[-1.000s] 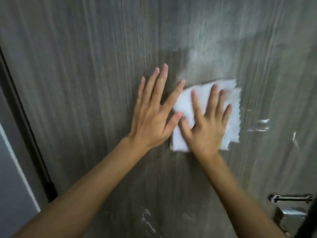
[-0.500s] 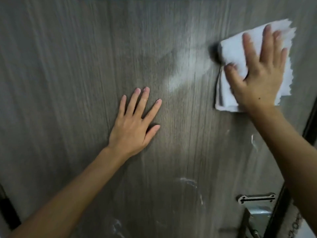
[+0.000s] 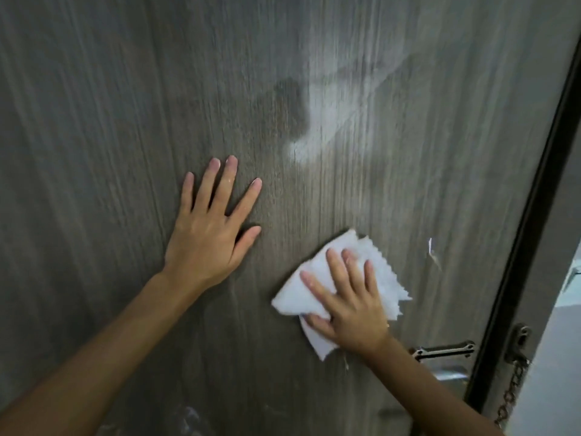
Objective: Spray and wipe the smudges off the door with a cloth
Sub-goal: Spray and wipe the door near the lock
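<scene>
Setting: grey wood-grain door fills the view, its dark frame edge at the right.
Cloth: white folded cloth lies flat on the door, low and right of centre.
Right hand: right hand presses the cloth with fingers spread and straight, thumb on its lower edge.
Left hand: left hand rests flat on the door, released, holding nothing.
Smudges: white streak right of the cloth; faint marks near the bottom.
Hardware: metal handle and chain lower right.
Advice: keep the palm flat, overlap strokes, work toward the streak.
</scene>
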